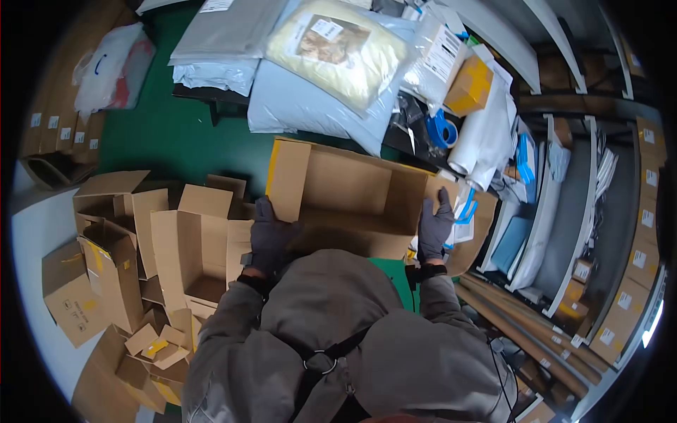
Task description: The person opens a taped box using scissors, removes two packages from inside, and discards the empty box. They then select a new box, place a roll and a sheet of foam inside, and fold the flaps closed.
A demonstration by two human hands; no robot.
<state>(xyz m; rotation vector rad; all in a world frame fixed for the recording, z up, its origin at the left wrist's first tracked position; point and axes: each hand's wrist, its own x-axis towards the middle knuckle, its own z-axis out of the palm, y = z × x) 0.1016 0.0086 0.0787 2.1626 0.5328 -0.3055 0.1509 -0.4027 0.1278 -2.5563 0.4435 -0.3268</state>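
Note:
A long, open cardboard box [345,180] is in front of my body, its bare brown inside facing up and its end flaps folded out. Yellow tape runs along its left edge. My left hand [271,236], in a dark grey glove, grips the box at its near left corner. On the opposite end, my right hand [435,229], gloved alike, holds the right side with the thumb and fingers pointing away from me. The fingertips of both hands are partly hidden against the cardboard.
Ahead, a table holds a pillow in clear plastic [331,49], grey mailer bags [222,35], blue tape [441,130] and plastic rolls [483,137]. Several opened boxes [190,247] crowd the left floor. Shelves [564,211] and long cardboard tubes [529,331] stand at right.

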